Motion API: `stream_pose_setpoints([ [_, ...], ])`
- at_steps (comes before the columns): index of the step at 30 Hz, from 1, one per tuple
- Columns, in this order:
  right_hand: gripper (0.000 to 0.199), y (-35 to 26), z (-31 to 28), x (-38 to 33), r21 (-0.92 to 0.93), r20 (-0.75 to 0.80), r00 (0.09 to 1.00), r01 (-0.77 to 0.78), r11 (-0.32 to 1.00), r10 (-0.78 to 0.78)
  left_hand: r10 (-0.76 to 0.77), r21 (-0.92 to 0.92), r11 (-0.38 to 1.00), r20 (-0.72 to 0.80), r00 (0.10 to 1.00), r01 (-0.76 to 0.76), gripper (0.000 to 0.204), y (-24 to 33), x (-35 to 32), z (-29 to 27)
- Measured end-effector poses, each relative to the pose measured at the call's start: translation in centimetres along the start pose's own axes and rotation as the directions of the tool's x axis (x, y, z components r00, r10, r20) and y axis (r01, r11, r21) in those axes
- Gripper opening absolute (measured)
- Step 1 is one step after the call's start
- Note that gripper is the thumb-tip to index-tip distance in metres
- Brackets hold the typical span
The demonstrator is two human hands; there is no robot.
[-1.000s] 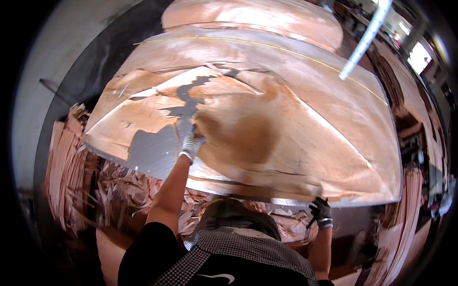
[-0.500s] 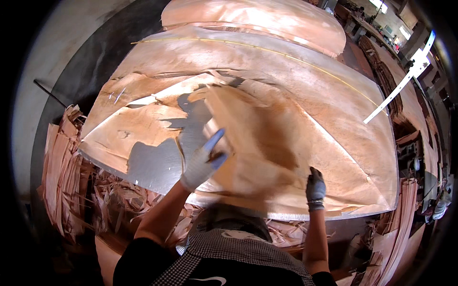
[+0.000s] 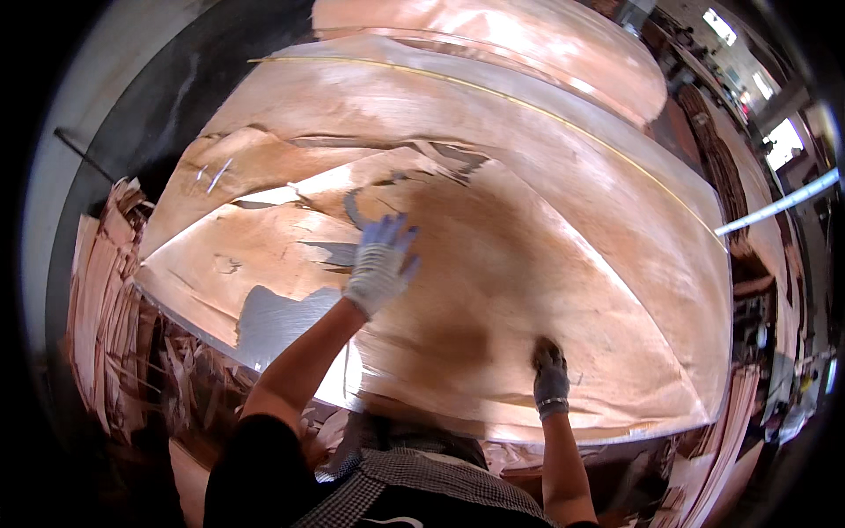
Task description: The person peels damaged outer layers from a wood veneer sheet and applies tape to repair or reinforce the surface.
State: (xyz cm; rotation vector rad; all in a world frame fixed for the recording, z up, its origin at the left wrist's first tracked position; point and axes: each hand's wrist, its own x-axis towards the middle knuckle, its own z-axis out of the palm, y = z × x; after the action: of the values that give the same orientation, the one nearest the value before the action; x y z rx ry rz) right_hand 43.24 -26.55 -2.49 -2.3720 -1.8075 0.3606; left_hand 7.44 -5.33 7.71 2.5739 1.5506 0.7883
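Observation:
A large, thin sheet of reddish-tan wood veneer (image 3: 493,273) lies with uneven, torn edges across a curved stack in front of me. My left hand (image 3: 380,261), in a pale glove with bluish fingers, is over the sheet's torn left part with its fingers spread and nothing in them. To the right, near the front edge, my right hand (image 3: 550,378) wears a dark grey glove and is at the veneer's surface. Its fingers look curled and are a little blurred; what they hold, if anything, is hidden. Beside my left forearm, a grey surface (image 3: 286,321) shows through a ragged gap.
A yellow strip (image 3: 493,91) runs across the back of the stack. Beyond it lies another veneer pile (image 3: 493,40). Torn scraps (image 3: 189,378) heap below the front left edge, and bundled strips (image 3: 106,308) stand at the left. A white bar (image 3: 779,204) juts in from the right.
The veneer, raised and blurred before, now lies much flatter and covers more of the grey gap. My left hand has moved up with fingers spread; my right hand has shifted left.

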Motion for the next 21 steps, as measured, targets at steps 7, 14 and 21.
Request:
stream_pose_setpoints([
  [7, 0.041, 0.6, 1.4, -0.7, -0.022, 0.003, 1.000, -0.012, 1.000, 0.012, -0.230, 0.187, 0.953, -0.058, 0.972, 0.236, 0.056, -11.2, -4.3, 1.5],
  [14, 0.035, 2.0, -0.5, 1.3, 0.030, 0.117, 0.991, 0.058, 0.998, -0.062, -0.848, 0.136, -0.258, -0.506, -0.157, 0.956, 0.075, -24.1, -26.7, -4.7],
  [21, 0.008, -8.4, -3.9, 16.9, -0.014, -0.203, 0.909, 0.368, 0.930, -0.363, -0.946, -0.121, -0.228, -0.210, -0.249, 0.966, 0.068, -29.1, -30.5, -4.7],
])
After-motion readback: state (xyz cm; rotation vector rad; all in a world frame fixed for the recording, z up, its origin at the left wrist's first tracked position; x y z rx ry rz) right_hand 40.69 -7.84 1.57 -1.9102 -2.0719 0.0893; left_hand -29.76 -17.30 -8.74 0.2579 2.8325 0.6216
